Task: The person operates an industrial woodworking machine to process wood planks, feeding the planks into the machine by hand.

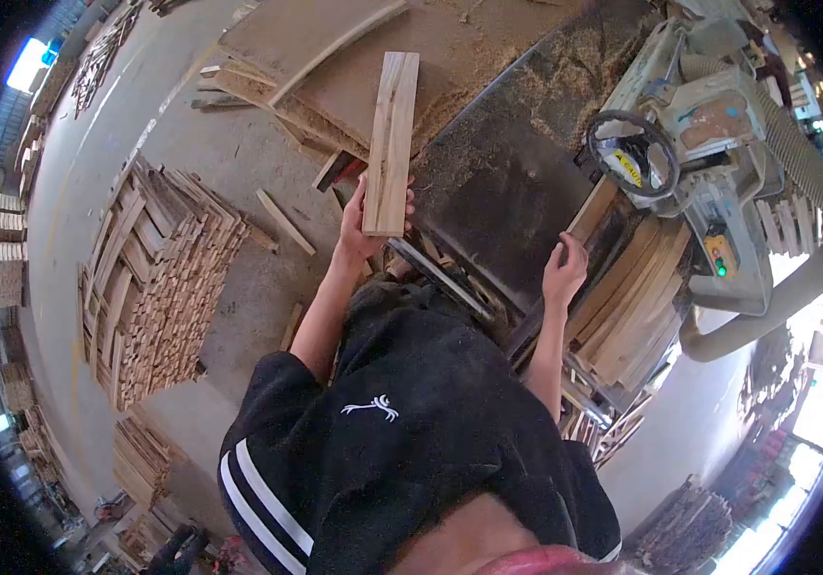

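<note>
A short, flat wooden board (pixel 393 144) with a dark streak along its grain is gripped near its lower end by my left hand (pixel 365 222). Fingers wrap its right edge, and the board points away from me over the dusty table. My right hand (pixel 563 275) is held at the near end of a narrow wooden strip (pixel 593 209), its fingers loosely curled and a little apart. Just right of that hand lies a stack of long boards (pixel 634 302). Between my hands is the dark machine table (pixel 498 206), strewn with sawdust.
A machine head with a black handwheel (pixel 633 153), a caution label and a control box (pixel 718 255) stands at the right, with a thick hose (pixel 766 297). A tall pile of wood pieces (pixel 167 287) rests on the floor at left. A loose stick (pixel 285 222) lies nearby.
</note>
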Motion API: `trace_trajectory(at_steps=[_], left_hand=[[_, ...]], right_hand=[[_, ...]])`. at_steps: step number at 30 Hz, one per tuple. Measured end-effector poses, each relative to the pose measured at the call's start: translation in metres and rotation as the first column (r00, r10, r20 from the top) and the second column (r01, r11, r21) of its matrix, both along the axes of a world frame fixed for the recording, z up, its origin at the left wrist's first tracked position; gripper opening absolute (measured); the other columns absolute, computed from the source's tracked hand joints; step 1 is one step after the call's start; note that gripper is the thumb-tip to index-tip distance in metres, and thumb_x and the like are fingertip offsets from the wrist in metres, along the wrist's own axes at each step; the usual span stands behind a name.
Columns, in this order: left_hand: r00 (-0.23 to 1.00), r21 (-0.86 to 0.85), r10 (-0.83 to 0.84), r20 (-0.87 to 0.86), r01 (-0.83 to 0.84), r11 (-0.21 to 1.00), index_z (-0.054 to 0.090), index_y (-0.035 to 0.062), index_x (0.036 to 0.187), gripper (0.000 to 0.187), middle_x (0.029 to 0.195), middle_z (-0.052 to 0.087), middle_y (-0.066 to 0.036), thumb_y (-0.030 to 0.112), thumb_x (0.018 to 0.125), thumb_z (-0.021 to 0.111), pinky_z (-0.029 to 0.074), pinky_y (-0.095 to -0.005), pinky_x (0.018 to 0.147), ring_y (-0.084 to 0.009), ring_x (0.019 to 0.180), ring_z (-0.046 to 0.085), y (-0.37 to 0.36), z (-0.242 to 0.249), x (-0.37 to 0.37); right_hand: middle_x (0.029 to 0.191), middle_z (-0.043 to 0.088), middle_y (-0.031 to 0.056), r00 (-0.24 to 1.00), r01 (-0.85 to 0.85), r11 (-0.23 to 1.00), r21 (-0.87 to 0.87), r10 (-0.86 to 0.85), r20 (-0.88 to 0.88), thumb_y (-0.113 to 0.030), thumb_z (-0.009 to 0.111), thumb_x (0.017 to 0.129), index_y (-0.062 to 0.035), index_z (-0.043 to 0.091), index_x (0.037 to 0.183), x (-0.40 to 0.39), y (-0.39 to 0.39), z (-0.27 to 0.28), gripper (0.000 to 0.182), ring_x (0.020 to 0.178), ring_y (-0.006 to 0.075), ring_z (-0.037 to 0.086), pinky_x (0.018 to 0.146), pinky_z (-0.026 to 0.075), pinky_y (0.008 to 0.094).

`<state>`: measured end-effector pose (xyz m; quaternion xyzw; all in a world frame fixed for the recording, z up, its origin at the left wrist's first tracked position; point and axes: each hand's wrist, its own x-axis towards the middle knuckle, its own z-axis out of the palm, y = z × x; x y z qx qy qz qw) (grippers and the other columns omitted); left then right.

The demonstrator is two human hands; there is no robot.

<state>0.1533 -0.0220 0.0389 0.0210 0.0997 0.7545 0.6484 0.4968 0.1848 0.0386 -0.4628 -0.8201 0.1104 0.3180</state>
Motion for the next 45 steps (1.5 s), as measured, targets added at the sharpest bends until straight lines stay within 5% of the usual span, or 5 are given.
trace_trajectory(at_steps=[11, 19, 25, 29, 45], left_hand=[[0.904, 0.211, -0.098, 0.416, 0.009, 0.977, 0.026, 0.0046, 0.16, 0.082, 0.101, 0.053, -0.005, 0.061, 0.104, 0.043, 0.043, -0.0349, 0.073, -0.0161, 0.089, 0.051, -0.018, 0.015, 0.045], [0.916, -0.248, -0.376, -0.143, 0.334, 0.909, 0.041, 0.0004, 0.152, 0.074, 0.14, 0.06, -0.017, 0.059, 0.107, 0.039, 0.059, -0.0404, 0.084, -0.0263, 0.09, 0.071, -0.011, 0.008, 0.056], [0.378, -0.462, -0.436, -0.817, 0.024, 0.887, 0.035, -0.0022, 0.154, 0.082, 0.13, 0.066, -0.016, 0.032, 0.093, 0.078, 0.056, -0.0349, 0.093, -0.0243, 0.106, 0.07, 0.021, 0.001, 0.089], [-0.145, -0.321, -0.322, -0.936, -0.028, 0.947, 0.008, 0.0031, 0.163, 0.138, 0.143, 0.054, -0.024, 0.031, 0.064, 0.1, 0.045, -0.0443, 0.109, -0.0355, 0.13, 0.056, 0.022, 0.023, 0.11], [-0.217, -0.333, -0.34, -0.915, -0.069, 0.941, 0.013, 0.0042, 0.162, 0.135, 0.144, 0.055, -0.025, 0.022, 0.06, 0.099, 0.048, -0.0443, 0.108, -0.0339, 0.129, 0.058, 0.019, 0.008, 0.101]], right_hand=[[0.114, 0.071, 0.0146, 0.999, 0.006, 0.999, 0.034, -0.007, 0.04, -0.006, 0.062, 0.097, -0.0048, 0.07, 0.113, -0.003, -0.003, 0.002, 0.018, 0.113, 0.0346, 0.064, 0.098, 0.052, 0.0468], [0.111, 0.072, 0.0159, 0.999, 0.029, 1.0, 0.004, -0.029, 0.045, -0.007, 0.063, 0.096, -0.0066, 0.071, 0.111, -0.004, -0.002, 0.005, 0.018, 0.113, 0.0356, 0.063, 0.097, 0.052, 0.0465], [0.105, 0.072, 0.0158, 0.997, 0.053, 0.998, 0.034, -0.051, -0.055, -0.007, 0.064, 0.095, -0.0047, 0.071, 0.107, 0.0, -0.002, -0.001, 0.014, 0.109, 0.0369, 0.065, 0.095, 0.052, 0.0472], [0.115, 0.069, 0.0184, 0.992, 0.102, 0.99, 0.095, -0.108, 0.06, -0.007, 0.063, 0.095, 0.0015, 0.067, 0.115, -0.003, -0.004, -0.005, 0.022, 0.12, 0.0371, 0.059, 0.103, 0.05, 0.0469], [0.161, 0.038, 0.0208, 0.844, 0.244, 0.964, 0.11, -0.267, 0.465, -0.01, 0.053, 0.096, -0.0015, 0.055, 0.144, -0.011, -0.009, -0.005, 0.049, 0.155, 0.0389, 0.023, 0.126, 0.008, 0.0639]])
